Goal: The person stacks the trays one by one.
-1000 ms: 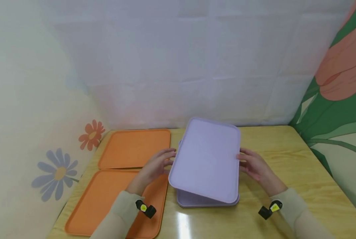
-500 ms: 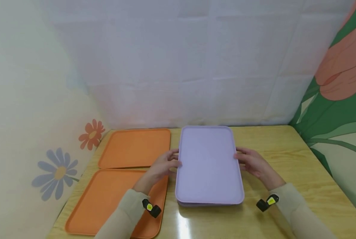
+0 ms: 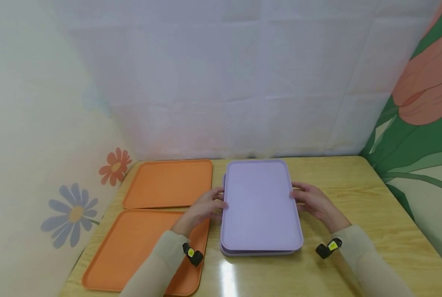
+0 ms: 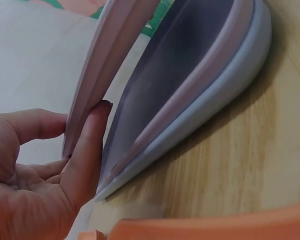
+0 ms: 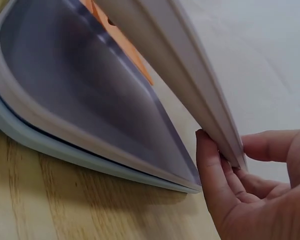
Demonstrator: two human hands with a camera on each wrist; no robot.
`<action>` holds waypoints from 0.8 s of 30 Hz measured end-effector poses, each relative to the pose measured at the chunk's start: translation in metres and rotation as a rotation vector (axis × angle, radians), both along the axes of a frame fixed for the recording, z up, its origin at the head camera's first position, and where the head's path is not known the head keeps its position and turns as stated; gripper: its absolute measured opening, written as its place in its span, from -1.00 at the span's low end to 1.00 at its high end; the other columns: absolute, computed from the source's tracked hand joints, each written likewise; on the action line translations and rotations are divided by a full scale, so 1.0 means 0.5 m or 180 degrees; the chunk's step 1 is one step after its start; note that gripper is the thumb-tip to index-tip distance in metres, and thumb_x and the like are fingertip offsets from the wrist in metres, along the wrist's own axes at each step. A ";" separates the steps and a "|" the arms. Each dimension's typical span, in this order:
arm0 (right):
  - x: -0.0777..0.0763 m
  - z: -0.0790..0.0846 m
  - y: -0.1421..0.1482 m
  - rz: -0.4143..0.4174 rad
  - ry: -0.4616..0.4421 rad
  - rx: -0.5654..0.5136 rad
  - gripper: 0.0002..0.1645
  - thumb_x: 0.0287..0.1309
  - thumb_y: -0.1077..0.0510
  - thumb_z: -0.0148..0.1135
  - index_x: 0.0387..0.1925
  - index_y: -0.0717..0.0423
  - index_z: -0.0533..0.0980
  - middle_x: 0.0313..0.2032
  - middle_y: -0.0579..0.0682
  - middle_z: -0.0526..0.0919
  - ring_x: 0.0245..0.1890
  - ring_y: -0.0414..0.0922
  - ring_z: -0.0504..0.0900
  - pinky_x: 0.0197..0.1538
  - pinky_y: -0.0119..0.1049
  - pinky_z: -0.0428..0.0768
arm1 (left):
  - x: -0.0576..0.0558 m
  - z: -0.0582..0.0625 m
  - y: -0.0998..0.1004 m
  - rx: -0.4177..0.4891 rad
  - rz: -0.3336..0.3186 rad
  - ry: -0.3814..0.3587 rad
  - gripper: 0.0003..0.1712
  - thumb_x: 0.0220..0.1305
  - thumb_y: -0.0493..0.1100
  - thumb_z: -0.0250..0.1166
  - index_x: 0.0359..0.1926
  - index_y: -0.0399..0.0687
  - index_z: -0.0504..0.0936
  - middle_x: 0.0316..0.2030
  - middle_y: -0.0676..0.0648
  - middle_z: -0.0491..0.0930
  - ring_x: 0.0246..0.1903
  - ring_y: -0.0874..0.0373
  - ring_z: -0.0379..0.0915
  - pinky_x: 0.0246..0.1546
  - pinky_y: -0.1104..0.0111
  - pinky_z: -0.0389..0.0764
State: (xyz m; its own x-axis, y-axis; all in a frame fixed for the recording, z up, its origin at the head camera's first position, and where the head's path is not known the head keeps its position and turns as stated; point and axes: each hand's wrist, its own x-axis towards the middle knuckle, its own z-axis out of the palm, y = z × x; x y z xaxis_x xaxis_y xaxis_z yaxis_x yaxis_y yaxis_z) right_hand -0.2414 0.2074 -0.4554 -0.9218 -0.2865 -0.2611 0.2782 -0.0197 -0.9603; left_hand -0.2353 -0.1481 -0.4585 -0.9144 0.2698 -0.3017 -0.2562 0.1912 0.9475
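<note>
A light purple tray [image 3: 259,206] is held by both hands over a stack of two trays [image 3: 259,253]. My left hand [image 3: 202,209] pinches its left edge, thumb on top and fingers beneath. On the opposite edge my right hand [image 3: 315,203] grips in the same way. Both wrist views show a gap between the held tray [image 4: 102,60] and the upper stacked tray [image 5: 90,95]. The stack lies on the wooden table, mostly hidden from the head view, and pokes out slightly at the left and front.
Two orange trays lie on the table left of the stack, a far one [image 3: 170,181] and a near one [image 3: 132,247] partly under my left forearm. A white cloth [image 3: 221,82] hangs behind the wooden table [image 3: 354,198]. Flower-patterned walls stand at both sides.
A second ago the purple tray was higher and tilted askew. It has come down, turned nearly square over the stack, and shifted slightly. The left thumb now lies on its edge.
</note>
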 end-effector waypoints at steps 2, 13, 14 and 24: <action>-0.003 -0.005 -0.002 -0.0026 0.0001 0.0013 -0.24 0.38 0.32 0.08 0.49 0.46 0.04 -0.22 -0.10 0.67 -0.21 -0.21 0.66 -0.12 -0.23 0.73 | -0.004 -0.004 0.001 -0.0064 -0.0016 0.0011 -0.17 0.21 -0.43 0.29 0.48 -0.30 0.21 0.04 -0.29 0.46 -0.19 -0.01 0.57 -0.29 0.09 0.77; -0.014 -0.028 -0.013 -0.0060 0.0025 0.0085 -0.24 0.35 0.35 0.09 0.47 0.50 0.06 -0.25 -0.10 0.67 -0.23 -0.21 0.64 -0.14 -0.23 0.73 | -0.008 -0.007 0.010 -0.0520 -0.0046 0.0059 -0.25 0.20 -0.48 0.28 0.41 -0.37 0.29 -0.07 -0.25 0.43 -0.32 0.00 0.57 -0.38 0.15 0.76; -0.014 -0.029 -0.015 -0.0060 0.0030 0.0105 -0.24 0.35 0.35 0.09 0.47 0.50 0.06 -0.24 -0.10 0.67 -0.23 -0.21 0.65 -0.14 -0.24 0.73 | -0.008 -0.007 0.010 -0.0573 -0.0044 0.0071 -0.26 0.19 -0.49 0.29 0.40 -0.38 0.30 -0.09 -0.25 0.43 -0.33 0.01 0.57 -0.39 0.16 0.76; -0.012 -0.028 -0.032 -0.0124 0.0043 0.0289 -0.25 0.32 0.36 0.11 0.46 0.50 0.10 -0.13 0.09 0.68 -0.25 -0.20 0.66 -0.17 -0.23 0.74 | -0.009 -0.005 0.018 -0.0954 -0.0048 0.0186 -0.26 0.15 -0.53 0.29 0.37 -0.42 0.30 -0.21 -0.21 0.44 -0.35 0.00 0.56 -0.42 0.15 0.76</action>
State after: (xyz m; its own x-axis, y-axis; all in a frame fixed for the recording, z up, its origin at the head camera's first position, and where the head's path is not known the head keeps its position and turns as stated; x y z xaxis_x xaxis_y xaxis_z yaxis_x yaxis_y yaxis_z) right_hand -0.2473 0.1916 -0.4696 -0.9354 -0.2259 -0.2719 0.2659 0.0571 -0.9623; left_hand -0.2398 -0.1391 -0.4611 -0.9292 0.1902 -0.3168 -0.1979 0.4679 0.8614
